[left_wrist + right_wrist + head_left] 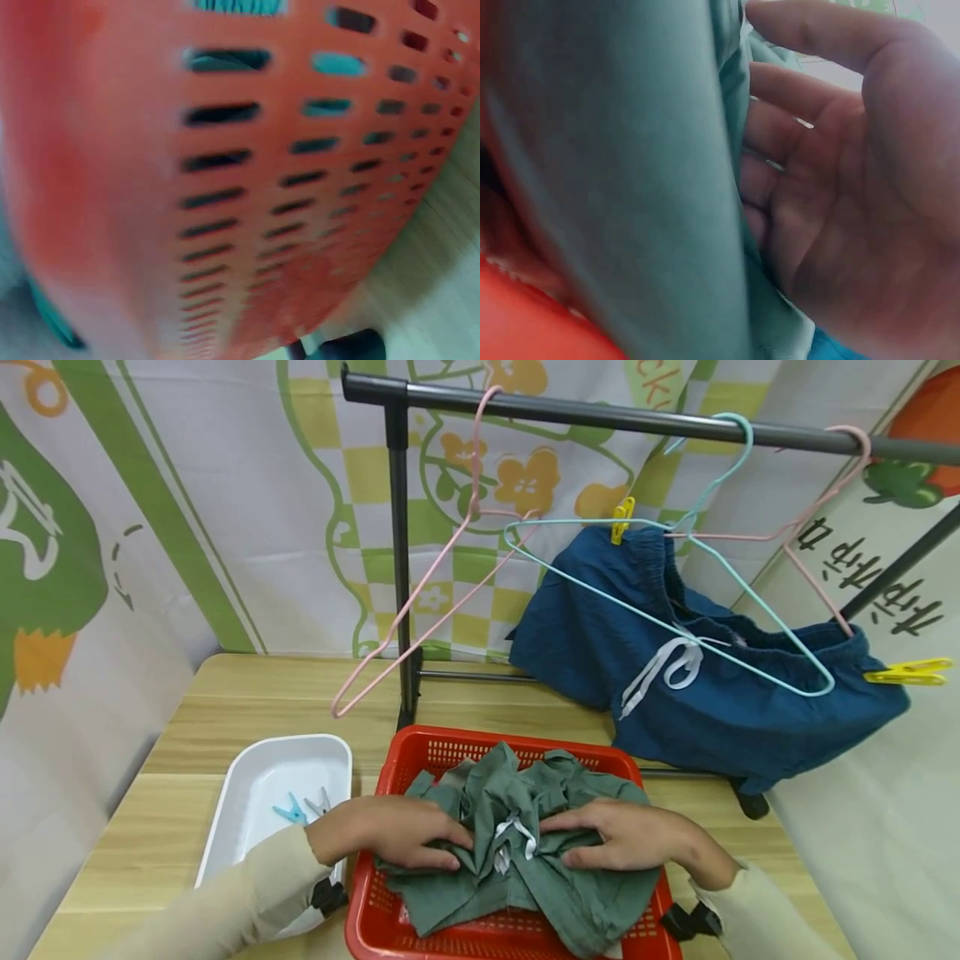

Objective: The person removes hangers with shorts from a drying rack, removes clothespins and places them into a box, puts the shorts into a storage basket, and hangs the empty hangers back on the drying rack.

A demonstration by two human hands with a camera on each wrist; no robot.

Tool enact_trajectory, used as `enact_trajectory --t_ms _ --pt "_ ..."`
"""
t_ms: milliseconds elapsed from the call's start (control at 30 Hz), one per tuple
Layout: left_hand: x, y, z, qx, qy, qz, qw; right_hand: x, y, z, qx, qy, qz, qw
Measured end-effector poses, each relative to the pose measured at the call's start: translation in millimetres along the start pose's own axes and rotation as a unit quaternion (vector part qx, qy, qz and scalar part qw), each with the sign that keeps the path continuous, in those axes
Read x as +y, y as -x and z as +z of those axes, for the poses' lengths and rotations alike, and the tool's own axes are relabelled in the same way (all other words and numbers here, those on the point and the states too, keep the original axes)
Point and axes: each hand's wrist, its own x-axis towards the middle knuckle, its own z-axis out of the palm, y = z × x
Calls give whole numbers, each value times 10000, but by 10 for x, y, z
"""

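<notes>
Crumpled green shorts (501, 893) with a white drawstring lie in a red perforated basket (517, 737). My left hand (408, 833) rests on their left side, its thumb and fingers reaching toward the drawstring. From the other side my right hand (622, 835) touches the cloth, thumb apart from the fingers. The right wrist view shows the right palm (832, 187) uncovered and the fingers lying against the green fabric (630, 180). Only the basket's outer wall (225, 172) fills most of the left wrist view, with the left hand out of sight there.
Left of the basket, a white tray (341, 752) holds a blue clothespin (291, 810) and a grey one. Behind stands a black rack (600, 417) with pink and mint hangers. Blue shorts (592, 618) hang there, with yellow clothespins (622, 520) at the waistband.
</notes>
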Motion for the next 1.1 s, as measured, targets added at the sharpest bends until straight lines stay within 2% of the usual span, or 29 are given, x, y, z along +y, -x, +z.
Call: enact_trajectory --t_ms 100,200,300,367,400,467,533,567,633,700,800,900,967,1000,1067,1100 --pt "43 42 -23 407 -93 29 9991 -60 33 -9 347 171 -135 9992" --pt "117 116 -94 913 -462 -45 9947 -118 87 -28 903 399 -229 9948" --pt "212 211 -192 1523 -965 -29 9836 -162 173 -52 1550 625 -194 9857" --pt "287 270 -256 2012 -1254 126 9714 -183 239 -70 1952 751 -139 9778" --pt "324 294 -280 2288 -1388 269 9632 -188 271 -76 2132 788 -128 9738" --pt "418 339 -323 2888 -1634 635 9412 -192 332 -80 2466 849 -108 9653" --pt "550 373 -370 3478 -1838 1154 9121 -188 395 -75 2742 911 -94 9573" --pt "630 387 -398 3758 -1976 1445 8938 -182 431 -69 2888 939 -73 9528" --pt "825 415 -470 4254 -2278 2033 8519 -174 513 -58 3172 1016 42 9429" --pt "1039 440 -551 4582 -2530 2492 8148 -162 604 -47 3473 1076 174 9314" --pt "1315 448 -634 4895 -2885 2909 7698 -146 731 -34 3931 1186 370 9111" --pt "1485 393 -650 5069 -3098 3062 7438 -130 823 -13 4263 1205 481 8952" --pt "1523 328 -664 5193 -3229 3111 7275 -114 862 8 4391 1133 566 8895" --pt "1538 308 -682 5212 -3260 3077 7263 -104 878 22 4436 1089 611 8875" --pt "1552 286 -742 5233 -3202 2927 7335 -86 908 47 4513 1052 726 8831" --pt "1549 288 -777 5234 -3148 2786 7412 -77 928 56 4561 1050 821 8799"
